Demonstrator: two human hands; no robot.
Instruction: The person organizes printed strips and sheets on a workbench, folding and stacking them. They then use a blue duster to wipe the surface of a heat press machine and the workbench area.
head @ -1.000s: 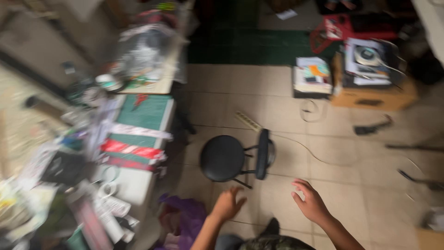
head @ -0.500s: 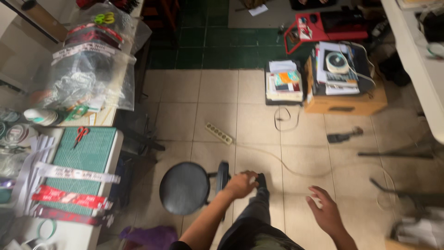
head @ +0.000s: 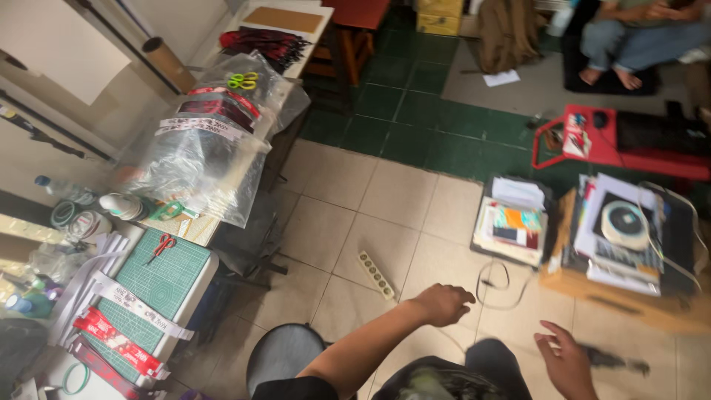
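1. Floor is beige tile up close and switches to dark green tile further back. A white worktable (head: 215, 267) runs down the left side, pushed up near a pale wall.
2. On that table there's a green cutting mat (head: 159, 278) with small red scissors (head: 163, 244) on it, plus white and red printed ribbons (head: 118, 330) draped across the near end.
3. Further along the table sits a big clear plastic bag (head: 196, 167), crinkly, with ribbon strips over it and green scissors (head: 243, 80) on top. A cardboard tube (head: 169, 65) leans by the wall behind it.
4. Out on the floor: a white power strip (head: 376, 275), a stack of papers and booklets (head: 512, 222), a wooden box (head: 615, 292) piled with more paper and a round white disc, and a red case (head: 629, 144) beyond that.
5. Left hand (head: 443, 304) hangs over the tile with fingers loosely curled, gripping nothing. The power strip is the nearest thing, just off to its left, not touching.
6. Right hand (head: 566, 363) is spread wide, palm down, empty too. A thin cable (head: 496, 285) loops on the floor between the hands.
7. A black stool (head: 285, 355) is cut off by the bottom edge and partly behind the left arm.
8. Someone sits barefoot top right, cropped. The dark thing by the right hand is too blurred to make out.
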